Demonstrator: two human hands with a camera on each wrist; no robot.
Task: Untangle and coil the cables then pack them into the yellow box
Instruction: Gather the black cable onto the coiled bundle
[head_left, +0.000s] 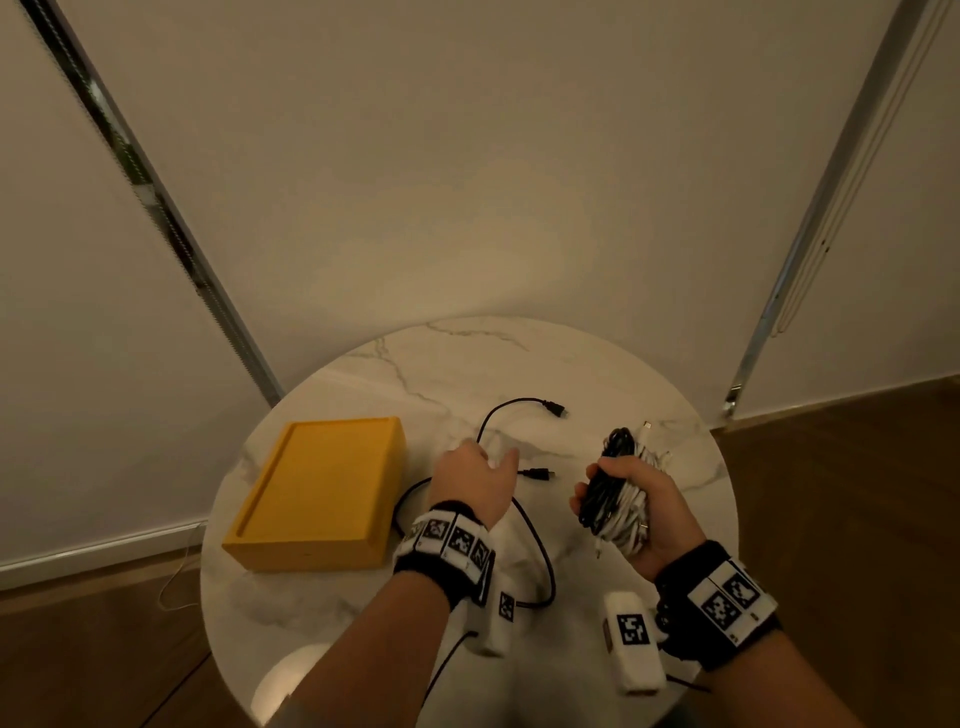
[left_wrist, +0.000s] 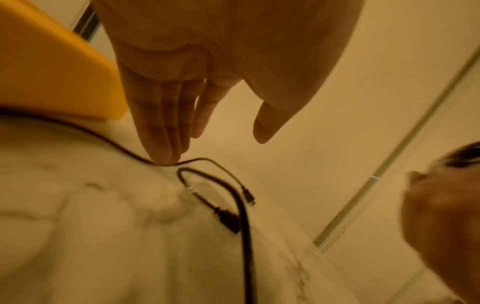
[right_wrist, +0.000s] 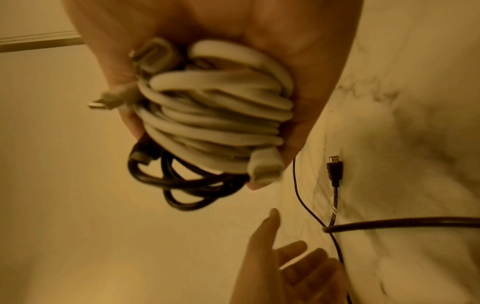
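While right hand grip curls round coiled cable bundle, left hand spread, fingertips touching black cable

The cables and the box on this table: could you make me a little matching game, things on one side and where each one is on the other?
Things:
1. bundle of cables
2. thin black cable
3. yellow box
4. left hand

Places or states:
A. closed, on the left part of the table
B. gripped in the right hand
C. fingers straight, fingertips on a cable
D. lying loose across the table

Pairs: 1-B, 2-D, 3-A, 4-C
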